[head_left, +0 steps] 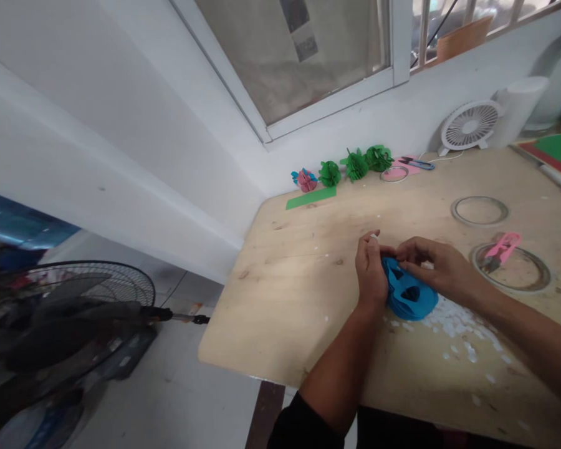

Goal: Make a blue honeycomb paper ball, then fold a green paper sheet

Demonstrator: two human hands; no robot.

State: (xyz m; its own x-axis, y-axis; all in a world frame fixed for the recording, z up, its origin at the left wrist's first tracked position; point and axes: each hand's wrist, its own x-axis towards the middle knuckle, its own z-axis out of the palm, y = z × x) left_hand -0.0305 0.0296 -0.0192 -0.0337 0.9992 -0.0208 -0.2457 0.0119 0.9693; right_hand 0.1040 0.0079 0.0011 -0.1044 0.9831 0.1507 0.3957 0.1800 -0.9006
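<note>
Blue layered paper (414, 302) with cut-out openings, opened into a rounded shape, is held just over the tabletop between my two hands. My left hand (371, 268) closes on its left edge, fingers pointing up. From the right, my right hand (425, 259) pinches the paper's upper edge with thumb and fingertips. Small white paper bits (453, 324) lie scattered beneath and to the right of the blue paper. Pink-handled thread snips (502, 249) rest across a tape ring (545, 274) beyond my right wrist.
Green paper balls (355, 165) and a pink-and-blue one (306, 179) line the wall, behind a green strip (311, 198). Blue snips (418, 163) lie on pink paper. A small white fan (470, 128) stands at the back; a large black fan (75, 312) stands left of the table (262, 299).
</note>
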